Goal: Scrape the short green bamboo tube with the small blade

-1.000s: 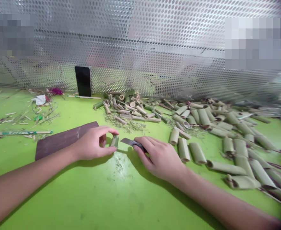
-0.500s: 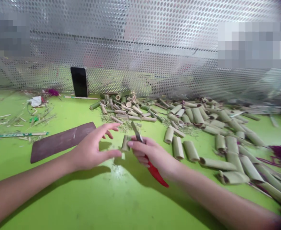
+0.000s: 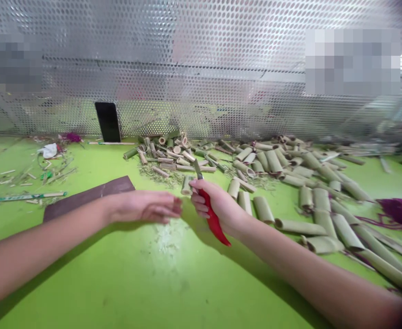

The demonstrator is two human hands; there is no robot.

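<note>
- The right hand (image 3: 223, 205) is closed round a curved red-handled knife (image 3: 213, 223), its bare metal blade (image 3: 198, 170) pointing up towards the surface's far edge. A short, hollow, pale-green bamboo tube (image 3: 186, 186) is at the same hand's fingertips. Sharing one grasp, the tube could slip — or roll against the blade — if the fingers shift.
- The left hand (image 3: 146, 205) has its fingers stretched out, blurred, with nothing visible in them. It is near the right one, so a swing of either could bring skin onto the edge; the exposed blade would be the cause.
- The tube is above the middle of the smooth lime-green surface (image 3: 118, 283). Dropped there, its round wall could let it roll.
- Fine pale shavings (image 3: 166, 240) lie below the hands and might make the footing slippery.
- Loose cut green bamboo pieces (image 3: 320, 208) crowd the surface's right side and run towards its far edge — a wide sweep of the right arm could knock some rolling. Whether the tube touches the blade, I cannot tell.
</note>
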